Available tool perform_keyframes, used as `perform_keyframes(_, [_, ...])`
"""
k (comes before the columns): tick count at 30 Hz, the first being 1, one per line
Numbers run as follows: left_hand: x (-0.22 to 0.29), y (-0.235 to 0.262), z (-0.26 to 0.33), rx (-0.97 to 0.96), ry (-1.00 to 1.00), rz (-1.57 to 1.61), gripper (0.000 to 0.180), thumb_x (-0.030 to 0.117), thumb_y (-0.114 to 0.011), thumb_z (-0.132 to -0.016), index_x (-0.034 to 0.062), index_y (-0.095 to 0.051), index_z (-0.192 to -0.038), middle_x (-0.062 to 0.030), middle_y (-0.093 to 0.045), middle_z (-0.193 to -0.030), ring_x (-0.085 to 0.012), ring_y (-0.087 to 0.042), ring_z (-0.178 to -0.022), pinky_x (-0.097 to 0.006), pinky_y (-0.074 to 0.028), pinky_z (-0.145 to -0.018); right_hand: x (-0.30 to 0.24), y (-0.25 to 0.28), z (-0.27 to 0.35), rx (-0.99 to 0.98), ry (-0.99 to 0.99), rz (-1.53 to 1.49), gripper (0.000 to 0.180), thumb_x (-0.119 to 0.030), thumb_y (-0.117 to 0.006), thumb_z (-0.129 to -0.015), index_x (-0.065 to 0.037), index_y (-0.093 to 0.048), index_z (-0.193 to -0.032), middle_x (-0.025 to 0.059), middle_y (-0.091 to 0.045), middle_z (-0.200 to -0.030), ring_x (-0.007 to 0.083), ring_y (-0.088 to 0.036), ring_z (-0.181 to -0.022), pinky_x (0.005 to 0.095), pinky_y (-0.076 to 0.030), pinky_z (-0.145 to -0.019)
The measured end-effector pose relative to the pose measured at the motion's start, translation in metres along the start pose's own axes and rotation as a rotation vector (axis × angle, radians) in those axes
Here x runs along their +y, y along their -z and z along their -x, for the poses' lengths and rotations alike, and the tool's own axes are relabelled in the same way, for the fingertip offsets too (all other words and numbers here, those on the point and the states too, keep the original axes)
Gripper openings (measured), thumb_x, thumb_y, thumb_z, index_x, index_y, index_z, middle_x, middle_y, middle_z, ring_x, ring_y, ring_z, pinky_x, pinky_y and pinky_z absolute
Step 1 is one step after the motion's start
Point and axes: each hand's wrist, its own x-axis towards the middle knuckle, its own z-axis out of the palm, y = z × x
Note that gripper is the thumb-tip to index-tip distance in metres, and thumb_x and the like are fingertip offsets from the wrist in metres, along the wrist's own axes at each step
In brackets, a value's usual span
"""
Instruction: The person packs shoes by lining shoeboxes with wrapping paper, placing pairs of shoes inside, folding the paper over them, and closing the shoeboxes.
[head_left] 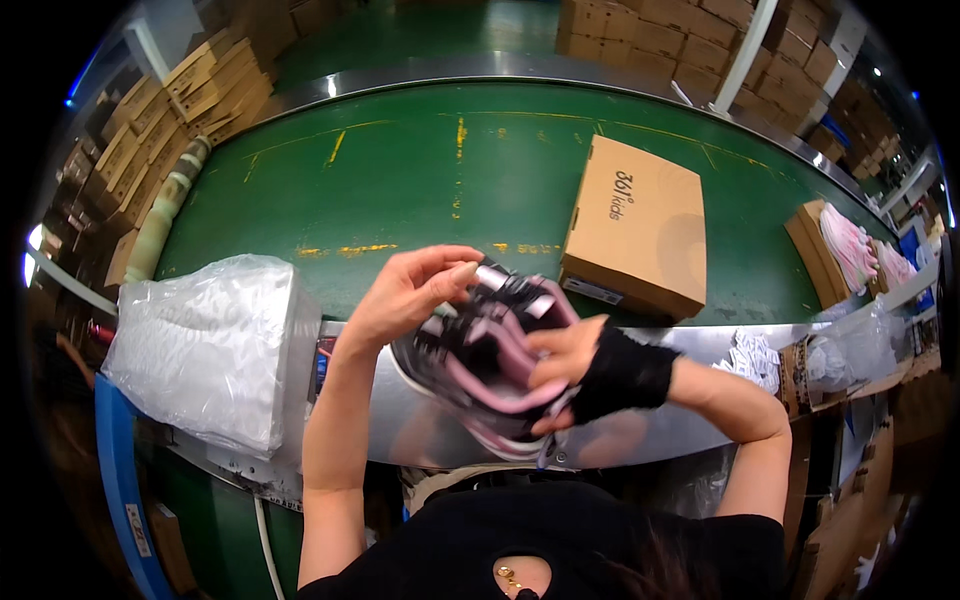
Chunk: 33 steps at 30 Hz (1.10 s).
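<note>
A pair of black and pink sneakers (480, 405), blurred by motion, is held together above the metal edge in front of me. At their far left side my left hand (415, 290) is closed, thumb and fingers pinched at the black upper beside a whitish piece. My right hand (575, 365), in a black wrist wrap, is closed on the near right shoe. Some of its fingers reach into the pink-lined opening, and the thumb is at the heel. The soles are mostly hidden.
A closed brown shoebox (640, 225) lies on the green conveyor belt (400, 190). Left stands a stack wrapped in clear plastic (205, 350). Pink-white shoes (848, 248) sit in a box at right, near a pile of white paper pieces (750, 362). Cartons (670, 45) are stacked beyond.
</note>
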Motion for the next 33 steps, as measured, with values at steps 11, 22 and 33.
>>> perform_keyframes(11, [-0.097,-0.025,-0.012,-0.113,0.101,-0.749,0.047,0.04,-0.047,-0.085,-0.0024,-0.061,-0.07,-0.0189,-0.051,-0.054,-0.0336,-0.049,-0.052,-0.038,-0.041,-0.055,0.07,-0.021,0.033,0.113,-0.453,-0.264,0.05,-0.02,-0.068,-0.064,-0.008,-0.051,-0.109,0.0153,-0.046,-0.117,0.033,-0.05,-0.1,0.0358,-0.041,-0.086])
perform_keyframes(22, [-0.092,-0.023,-0.042,0.184,-0.115,-0.714,0.068,0.037,-0.065,-0.075,-0.0028,-0.038,-0.124,-0.0207,-0.051,-0.113,-0.0246,-0.053,-0.1,-0.034,-0.043,-0.081,0.118,0.059,0.044,0.67,-0.485,0.76,0.045,-0.02,-0.066,-0.059,-0.004,-0.054,-0.1,0.0146,-0.058,-0.097,0.0291,-0.054,-0.091,0.0374,-0.04,-0.084])
perform_keyframes(33, [-0.046,-0.056,-0.109,0.267,-0.321,-0.345,0.061,0.029,-0.066,-0.076,-0.0019,-0.04,-0.121,-0.0159,-0.052,-0.109,-0.0217,-0.053,-0.097,-0.034,-0.042,-0.081,0.116,0.116,0.023,0.611,-0.653,0.434,0.048,-0.038,-0.065,-0.066,-0.009,-0.056,-0.104,0.0121,-0.058,-0.1,0.0277,-0.053,-0.096,0.0357,-0.039,-0.086])
